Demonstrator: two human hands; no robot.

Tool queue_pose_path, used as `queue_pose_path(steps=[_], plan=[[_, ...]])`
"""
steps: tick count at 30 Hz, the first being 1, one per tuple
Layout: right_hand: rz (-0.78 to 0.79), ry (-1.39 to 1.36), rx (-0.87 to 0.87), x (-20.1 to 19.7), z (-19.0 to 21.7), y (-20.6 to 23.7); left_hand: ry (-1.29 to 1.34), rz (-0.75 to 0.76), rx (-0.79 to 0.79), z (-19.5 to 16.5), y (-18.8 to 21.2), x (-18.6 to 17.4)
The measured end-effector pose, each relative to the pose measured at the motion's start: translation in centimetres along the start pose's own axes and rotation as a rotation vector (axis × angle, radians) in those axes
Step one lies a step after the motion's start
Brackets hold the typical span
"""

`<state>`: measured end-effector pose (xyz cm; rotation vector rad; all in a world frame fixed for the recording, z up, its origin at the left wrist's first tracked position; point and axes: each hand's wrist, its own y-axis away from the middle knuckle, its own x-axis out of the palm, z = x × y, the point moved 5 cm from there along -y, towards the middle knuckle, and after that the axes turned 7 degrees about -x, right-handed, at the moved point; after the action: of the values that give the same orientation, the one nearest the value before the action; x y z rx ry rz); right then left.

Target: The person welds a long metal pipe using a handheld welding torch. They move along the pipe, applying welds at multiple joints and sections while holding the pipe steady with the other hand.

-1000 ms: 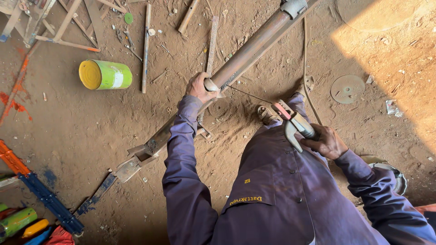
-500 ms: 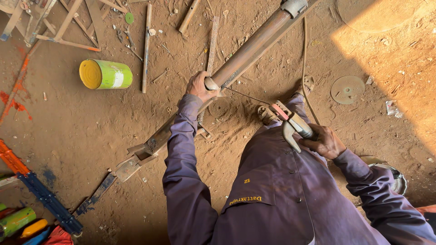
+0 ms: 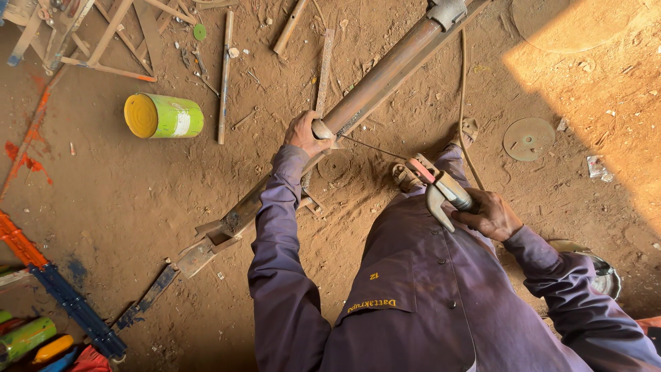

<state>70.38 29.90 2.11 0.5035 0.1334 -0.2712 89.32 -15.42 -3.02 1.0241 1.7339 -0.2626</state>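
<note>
A rusty steel pipe [image 3: 385, 76] is lying slantwise across the dirt floor [image 3: 138, 193], its near end being steadied by the left hand [image 3: 306, 134] clasping it, while the right hand [image 3: 490, 215] is gripping an electrode holder [image 3: 441, 189], its welding rod [image 3: 375, 148] aiming at the pipe's end.

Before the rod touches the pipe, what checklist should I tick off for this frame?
1. Left hand grips the pipe: ok.
2. Right hand holds the electrode holder: ok.
3. Rod clamped in the holder, tip at the pipe end: ok.
4. Gloves on: not ok, both hands bare.
5. Cable clear of the pipe: cannot tell.
6. Paint can away from the joint: ok.
</note>
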Motion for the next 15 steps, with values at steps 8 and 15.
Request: queue_pose_path(steps=[8,15], plan=[[-0.012,0.033,-0.027,0.0,-1.4,-0.1,-0.019,0.049,-0.008,0.3,-0.4,0.4],[0.017,0.085,-0.031,0.3,-0.7,-0.7,-0.022,0.046,-0.006,0.2,-0.3,0.2]])
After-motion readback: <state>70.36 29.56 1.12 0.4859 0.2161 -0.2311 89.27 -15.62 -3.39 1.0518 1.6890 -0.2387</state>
